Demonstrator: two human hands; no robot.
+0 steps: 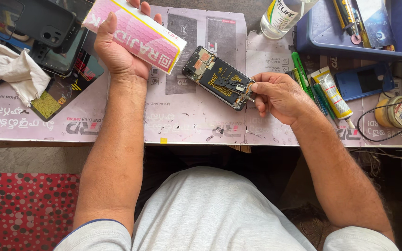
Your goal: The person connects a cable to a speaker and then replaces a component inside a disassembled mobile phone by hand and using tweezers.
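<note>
While the left hand (117, 49) grips a pink-and-white carton (136, 33) at upper left, the right hand (278, 95) pinches the lower end of an opened smartphone (217, 76) at centre frame, black battery and circuitry exposed.

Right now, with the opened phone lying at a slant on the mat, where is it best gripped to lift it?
Probably by the two long edges of the opened phone, near its upper-left end, coming from above. That end lies free on the mat, while the right hand pinches the lower-right end and exposed parts cover the upturned face, so the rim looks safer.
</note>
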